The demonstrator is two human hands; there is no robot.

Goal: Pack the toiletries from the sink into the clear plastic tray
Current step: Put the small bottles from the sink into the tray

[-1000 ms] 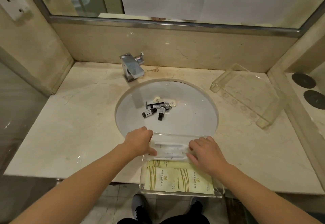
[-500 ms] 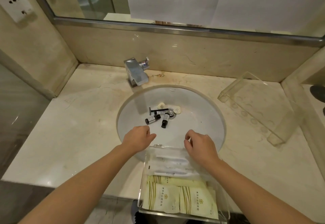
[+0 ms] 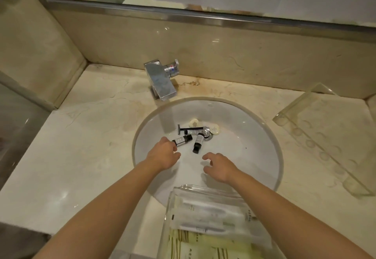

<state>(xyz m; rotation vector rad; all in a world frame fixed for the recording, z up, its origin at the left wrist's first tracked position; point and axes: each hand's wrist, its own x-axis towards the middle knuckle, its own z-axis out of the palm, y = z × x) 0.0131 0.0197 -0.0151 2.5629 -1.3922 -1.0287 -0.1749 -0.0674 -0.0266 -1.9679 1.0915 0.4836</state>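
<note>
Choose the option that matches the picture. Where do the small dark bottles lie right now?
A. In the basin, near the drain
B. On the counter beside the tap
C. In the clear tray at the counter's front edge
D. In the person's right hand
A: the small dark bottles lie on the white sink basin by the drain, and the right hand holds nothing.

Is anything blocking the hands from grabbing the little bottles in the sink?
Nothing visible does. The left hand already reaches the nearest small bottle, though contact isn't clear. The right hand hovers over bare sink, with open space up to the second bottle.
</note>
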